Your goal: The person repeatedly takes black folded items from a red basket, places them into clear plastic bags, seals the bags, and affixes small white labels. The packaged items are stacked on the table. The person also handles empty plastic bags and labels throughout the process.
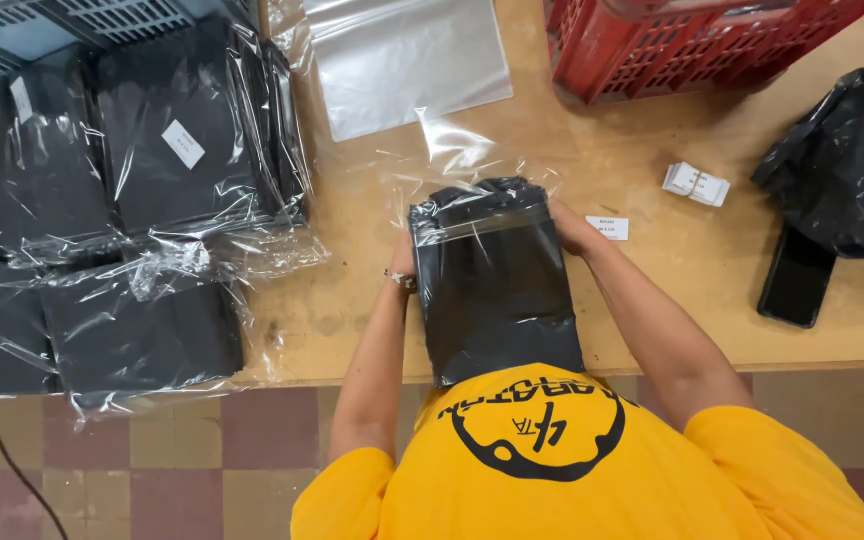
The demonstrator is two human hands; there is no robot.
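Both hands, left hand and right hand, clamp the far sides of a bagged black garment, holding it upright against the chest above the table.

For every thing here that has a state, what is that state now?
Black folded garment: partly inside a clear bag, bag mouth open.
Left hand: holding the bag's left edge.
Right hand: holding the bag's right edge.
Packed garments: bagged, stacked.
Empty clear bags: lying flat.
Phone: screen dark.
Red crate: upright.
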